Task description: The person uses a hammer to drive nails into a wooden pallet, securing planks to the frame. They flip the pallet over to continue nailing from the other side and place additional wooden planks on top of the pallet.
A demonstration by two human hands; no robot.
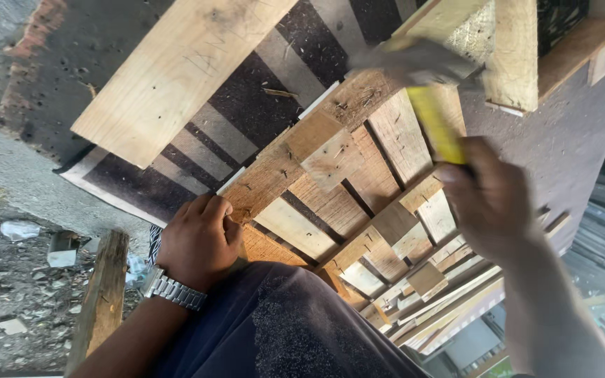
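While the left hand (pixel 201 241) rests on the edge of a wooden pallet (pixel 337 203), its fingers are curled and pressed together against the rough plank there, and a metal link watch (pixel 173 289) sits on the wrist. The pallet is made of pale and brownish slats, uneven in width, with gaps between them, small square blocks nailed across, and some nail heads and splinters on the surface. It lies in the middle of the view, over a dark board with grey stripes (pixel 246 105). A broad, smooth, light plank (pixel 176 70) lies tilted across that board, at the upper left.

The right hand (pixel 491 203) is closed around the yellow handle of a hammer (pixel 432 105); the fingers wrap the handle tightly. The hammer's grey head is blurred and stands above the pallet's upper slats, near a thick pale beam (pixel 516 52). At the lower left, a weathered post (pixel 103 294) stands beside ground with rubble and scraps. Dark cloth (pixel 288 329) covers the person's knee below the pallet.
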